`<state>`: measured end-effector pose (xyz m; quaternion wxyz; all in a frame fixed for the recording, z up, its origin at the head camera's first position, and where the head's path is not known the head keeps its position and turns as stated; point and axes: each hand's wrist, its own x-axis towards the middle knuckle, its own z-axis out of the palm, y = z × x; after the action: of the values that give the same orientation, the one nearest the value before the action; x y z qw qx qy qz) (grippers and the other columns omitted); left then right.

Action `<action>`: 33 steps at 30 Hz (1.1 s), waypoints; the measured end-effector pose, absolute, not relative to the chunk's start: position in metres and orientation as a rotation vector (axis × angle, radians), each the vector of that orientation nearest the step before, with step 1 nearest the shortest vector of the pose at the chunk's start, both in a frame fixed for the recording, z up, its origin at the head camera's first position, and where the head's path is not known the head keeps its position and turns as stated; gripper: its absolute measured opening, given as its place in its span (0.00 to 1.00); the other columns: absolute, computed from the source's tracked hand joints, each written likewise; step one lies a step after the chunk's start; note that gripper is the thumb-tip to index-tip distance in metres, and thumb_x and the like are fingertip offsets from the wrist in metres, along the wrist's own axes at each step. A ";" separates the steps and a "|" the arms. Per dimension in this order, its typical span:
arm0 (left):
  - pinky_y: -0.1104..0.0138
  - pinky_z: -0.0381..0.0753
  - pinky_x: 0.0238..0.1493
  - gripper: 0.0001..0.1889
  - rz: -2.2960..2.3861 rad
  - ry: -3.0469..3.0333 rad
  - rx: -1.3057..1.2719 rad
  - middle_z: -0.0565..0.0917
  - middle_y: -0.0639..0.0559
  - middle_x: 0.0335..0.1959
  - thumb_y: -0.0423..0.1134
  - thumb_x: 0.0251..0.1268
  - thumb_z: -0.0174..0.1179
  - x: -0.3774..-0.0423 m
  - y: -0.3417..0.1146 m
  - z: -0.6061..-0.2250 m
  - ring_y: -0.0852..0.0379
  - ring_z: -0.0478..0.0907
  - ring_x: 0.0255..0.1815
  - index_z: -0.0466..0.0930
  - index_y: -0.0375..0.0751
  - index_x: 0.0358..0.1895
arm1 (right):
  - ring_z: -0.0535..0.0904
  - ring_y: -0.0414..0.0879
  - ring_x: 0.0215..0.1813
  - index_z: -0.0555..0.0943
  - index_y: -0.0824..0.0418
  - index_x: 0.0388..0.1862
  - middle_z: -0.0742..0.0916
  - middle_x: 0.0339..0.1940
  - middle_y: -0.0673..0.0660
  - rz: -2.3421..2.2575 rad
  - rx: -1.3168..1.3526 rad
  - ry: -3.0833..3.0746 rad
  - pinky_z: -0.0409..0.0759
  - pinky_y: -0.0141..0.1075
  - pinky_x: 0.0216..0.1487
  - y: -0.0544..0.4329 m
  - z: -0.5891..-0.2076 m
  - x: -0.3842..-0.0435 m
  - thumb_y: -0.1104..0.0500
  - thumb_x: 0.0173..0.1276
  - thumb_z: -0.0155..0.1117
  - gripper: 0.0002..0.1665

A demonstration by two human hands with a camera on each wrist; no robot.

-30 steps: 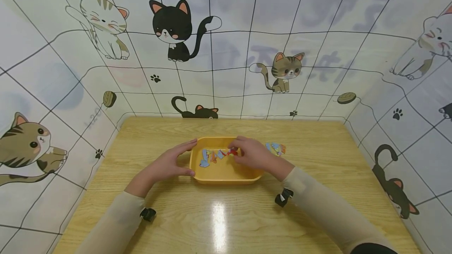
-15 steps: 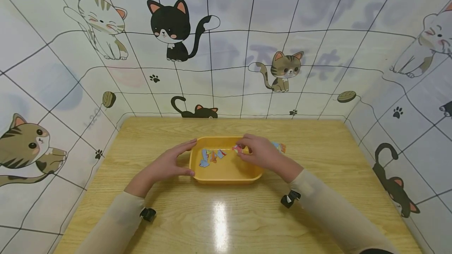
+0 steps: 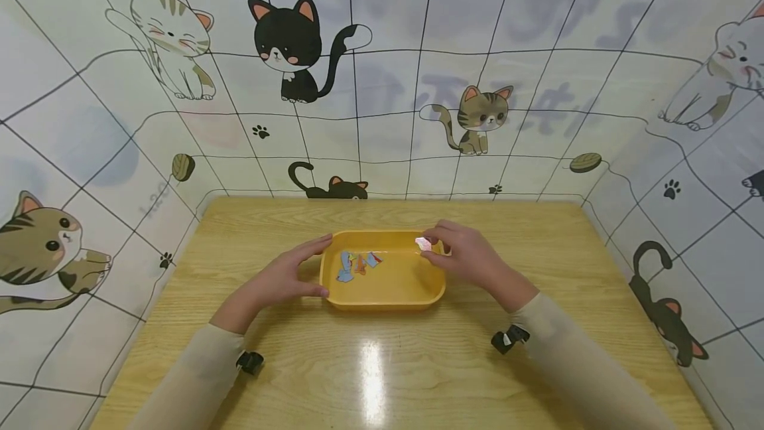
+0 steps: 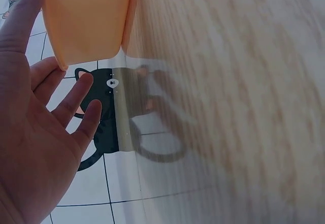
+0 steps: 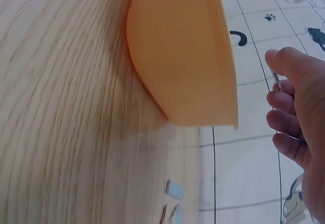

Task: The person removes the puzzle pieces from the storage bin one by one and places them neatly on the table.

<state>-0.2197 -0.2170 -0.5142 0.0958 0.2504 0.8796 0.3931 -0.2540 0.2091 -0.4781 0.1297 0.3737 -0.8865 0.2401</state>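
A shallow yellow plastic tray (image 3: 396, 284) lies on the table. My left hand (image 3: 277, 286) spans its left end, thumb and fingers spread and touching the rim near the two corners. Over the tray's back right corner, my right hand (image 3: 468, 256) pinches a small flat puzzle piece (image 3: 423, 243), pinkish white with glare, between thumb and fingers. In the right wrist view the held piece (image 5: 275, 81) is seen edge-on. Several blue, orange and red puzzle pieces (image 3: 345, 276) lie in the tray's left half.
Other puzzle pieces (image 5: 175, 190) lie on the table beyond the tray's right end; in the head view the right hand hides them. The wooden table (image 3: 286, 363) meets white cat-print walls (image 3: 388, 118) at the back and sides.
My right hand has lifted the puzzle piece from the tray floor and carried it right and back to the corner rim, covering the pieces on the table. The left hand stays put.
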 end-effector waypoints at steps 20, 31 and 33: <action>0.34 0.59 0.83 0.56 1.152 2.621 0.767 0.59 0.54 0.91 0.49 0.60 0.85 -0.221 -0.219 -0.516 0.39 0.64 0.86 0.63 0.49 0.89 | 0.80 0.48 0.32 0.90 0.62 0.52 0.88 0.39 0.54 0.628 0.849 -2.546 0.79 0.37 0.31 0.270 -0.490 -0.253 0.58 0.65 0.87 0.20; 0.33 0.58 0.83 0.56 1.168 2.606 0.758 0.58 0.55 0.91 0.47 0.60 0.86 -0.222 -0.218 -0.514 0.39 0.63 0.86 0.63 0.49 0.89 | 0.76 0.44 0.31 0.90 0.61 0.51 0.87 0.40 0.52 0.566 0.684 -2.677 0.76 0.38 0.31 0.306 -0.500 -0.253 0.56 0.67 0.86 0.18; 0.33 0.57 0.83 0.55 1.171 2.604 0.755 0.58 0.55 0.91 0.46 0.60 0.86 -0.222 -0.218 -0.514 0.39 0.63 0.86 0.63 0.48 0.89 | 0.75 0.42 0.32 0.90 0.62 0.51 0.87 0.40 0.52 0.558 0.651 -2.716 0.75 0.39 0.31 0.312 -0.501 -0.253 0.55 0.69 0.85 0.18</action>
<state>-0.2217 -0.2181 -0.5140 0.0941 0.2547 0.8778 0.3947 -0.2531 0.3115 -0.5007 0.1460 0.2263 -0.9434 0.1938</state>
